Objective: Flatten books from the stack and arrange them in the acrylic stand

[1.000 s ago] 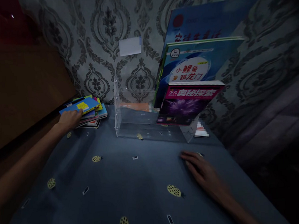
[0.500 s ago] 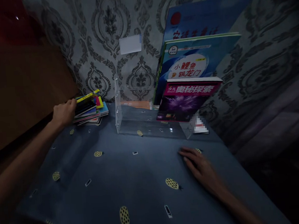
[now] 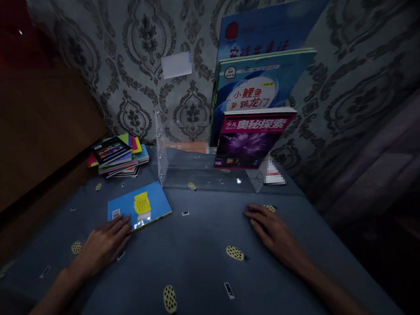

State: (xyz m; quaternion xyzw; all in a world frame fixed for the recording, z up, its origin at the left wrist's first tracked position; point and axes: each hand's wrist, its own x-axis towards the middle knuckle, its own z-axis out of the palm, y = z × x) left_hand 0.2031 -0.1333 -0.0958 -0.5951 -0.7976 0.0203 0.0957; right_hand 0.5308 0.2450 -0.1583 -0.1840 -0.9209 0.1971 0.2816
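Observation:
A thin blue booklet with a yellow picture lies flat on the blue tablecloth. My left hand rests at its near edge, fingers stretched out and touching it. My right hand lies flat and open on the cloth to the right, holding nothing. A stack of small colourful booklets sits at the far left of the table. A clear acrylic book stand stands by the wall with three books leaning in it: a purple one in front, a blue-and-white one and a large blue one behind.
Patterned wallpaper backs the table, with a small white card stuck on it. A dark wooden surface rises at the left. The right side falls into darkness past the table edge.
My left hand took the blue booklet off the top of the stack and brought it down onto the cloth in front of me. My right hand stayed flat on the table.

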